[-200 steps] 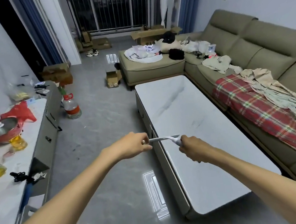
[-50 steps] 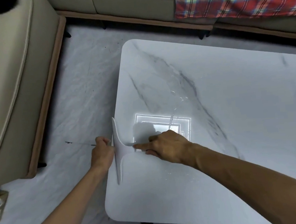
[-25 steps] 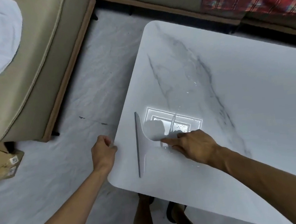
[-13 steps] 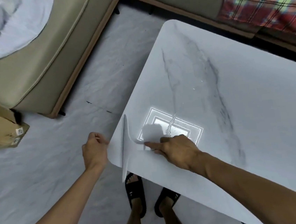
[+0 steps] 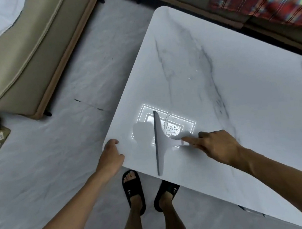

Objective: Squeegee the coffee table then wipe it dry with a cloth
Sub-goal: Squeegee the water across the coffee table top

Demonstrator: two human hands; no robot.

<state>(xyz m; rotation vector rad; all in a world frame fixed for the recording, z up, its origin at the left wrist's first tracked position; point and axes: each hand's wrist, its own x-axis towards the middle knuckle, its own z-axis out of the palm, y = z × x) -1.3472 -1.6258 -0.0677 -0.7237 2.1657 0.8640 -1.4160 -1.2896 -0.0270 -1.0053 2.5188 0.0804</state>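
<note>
**Squeegee on table corner**
Marble coffee table (image 5: 236,86); squeegee (image 5: 161,141) blade-down near its near corner. Right hand (image 5: 216,144) clamped on the handle, index finger straight. Left hand (image 5: 111,153) curled at table edge, grip unclear. Water beads (image 5: 173,130) beside blade.

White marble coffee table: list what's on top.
A grey squeegee held by the right hand, water droplets beside its blade. Anything under the squeegee is hidden.
</note>
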